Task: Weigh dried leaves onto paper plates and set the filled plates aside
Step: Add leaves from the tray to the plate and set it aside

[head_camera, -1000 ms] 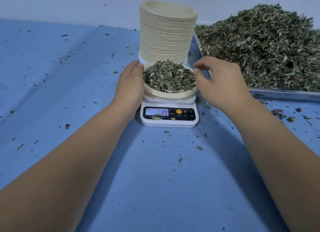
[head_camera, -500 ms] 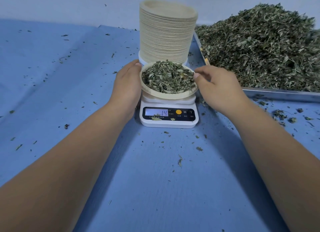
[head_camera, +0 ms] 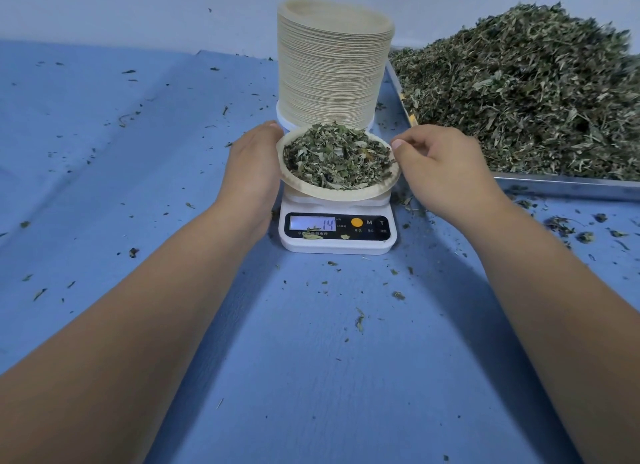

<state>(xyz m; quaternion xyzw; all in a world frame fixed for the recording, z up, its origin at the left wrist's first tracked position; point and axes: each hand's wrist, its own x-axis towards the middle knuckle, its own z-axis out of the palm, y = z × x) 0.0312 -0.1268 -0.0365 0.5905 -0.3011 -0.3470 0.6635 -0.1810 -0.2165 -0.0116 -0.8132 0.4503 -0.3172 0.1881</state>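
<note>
The plate [head_camera: 332, 195] with dried leaves [head_camera: 336, 158] is over the scale [head_camera: 336, 236], a little tilted. The right hand [head_camera: 446, 172] pinches its rim. The left hand [head_camera: 252, 165] lies against its other side; whether it grips, I cannot tell.

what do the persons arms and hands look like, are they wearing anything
The left forearm and right forearm are bare all the way to the frame edge, with no sleeves in view. The left hand and right hand wear no gloves, and no watch, bracelet or ring shows. The one nail plainly visible, on the right hand, looks short and unpainted.
</note>
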